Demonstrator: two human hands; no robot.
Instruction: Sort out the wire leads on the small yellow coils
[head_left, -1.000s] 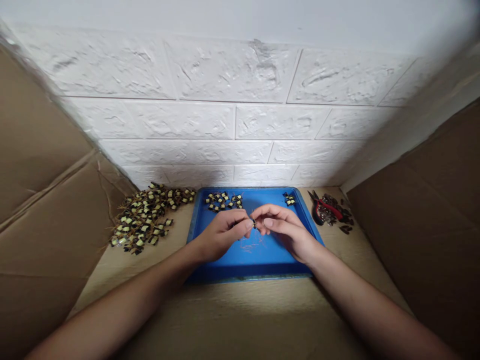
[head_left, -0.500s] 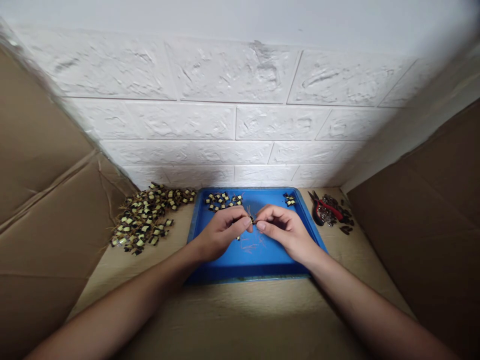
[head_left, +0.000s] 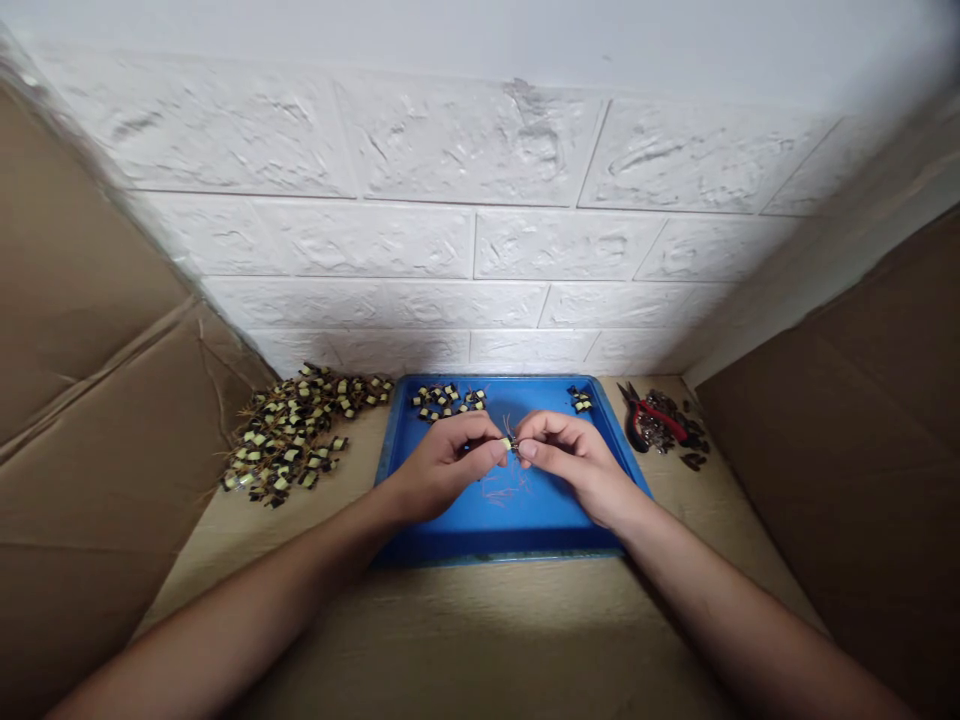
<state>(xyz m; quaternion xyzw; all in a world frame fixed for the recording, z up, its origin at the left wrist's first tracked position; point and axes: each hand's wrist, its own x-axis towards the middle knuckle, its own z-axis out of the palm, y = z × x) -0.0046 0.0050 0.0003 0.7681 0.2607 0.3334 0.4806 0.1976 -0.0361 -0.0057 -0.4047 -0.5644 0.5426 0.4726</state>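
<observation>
Above the middle of the blue tray [head_left: 450, 540], my left hand [head_left: 450, 465] pinches a small wire-wound coil [head_left: 507, 444] with a yellow-taped body and dark ends. Thin copper-coloured leads stick up from it. My right hand [head_left: 574, 460] is closed at the coil's right end, thumb and forefinger pressed together at its leads; the exact grip point is too small to make out. Below the hands, loose wire bits [head_left: 499, 492] lie on the tray floor. Similar coils [head_left: 442, 400] sit at the tray's back left, and a smaller group of coils [head_left: 580, 400] at its back right.
A large heap of yellow-and-black coils [head_left: 292, 440] lies on the table left of the tray. On the right are red-handled pliers [head_left: 664, 415] on a pile of small shiny and dark parts [head_left: 694, 460]. Cardboard walls [head_left: 97, 400] flank both sides; a white brick-patterned wall [head_left: 405, 240] stands behind.
The coil has turned between my fingers, so its yellow side now shows. Both hands have shifted very slightly to the right and remain close together.
</observation>
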